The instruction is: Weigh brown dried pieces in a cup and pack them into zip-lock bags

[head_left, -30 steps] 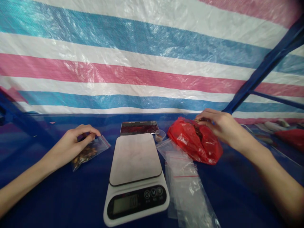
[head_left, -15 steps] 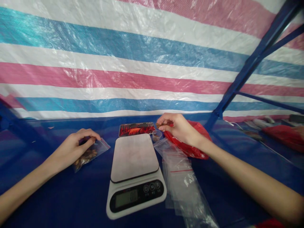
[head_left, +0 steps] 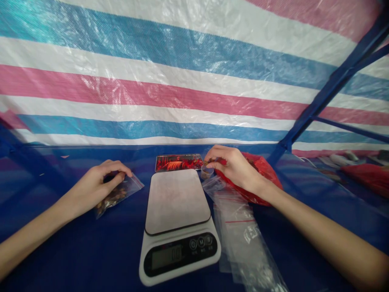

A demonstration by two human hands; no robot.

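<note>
Zip-top bag point(head_left: 115, 197) of brown dried pieces, clear with a red line near its mouth, lies on a blue tabletop point(head_left: 112, 259), left of a white digital kitchen scale point(head_left: 179, 227). The step in hand looks like transferring small amounts by pinch: the right hand point(head_left: 234, 166) is at a tiny clear plastic cup point(head_left: 207, 174) beyond the scale's far right corner. Judging by this pose, the next move calls for a steady wrist and careful parting of the fingertips, so the light cup does not tip.

The right forearm reaches in from the lower right, palm turned down, thumb and forefinger pinched together around what seem to be small brown bits point(head_left: 207, 162), too blurred to identify surely. Behind that hand slumps a red plastic bag point(head_left: 266, 174); nearer the person, flat clear zip bags point(head_left: 246, 243) overlap.

The left hand point(head_left: 97, 184) arches over the filled bag, thumb and forefinger closed on its upper edge, the remaining fingers mostly hidden. The scale's display appears to read 0.0.
</note>
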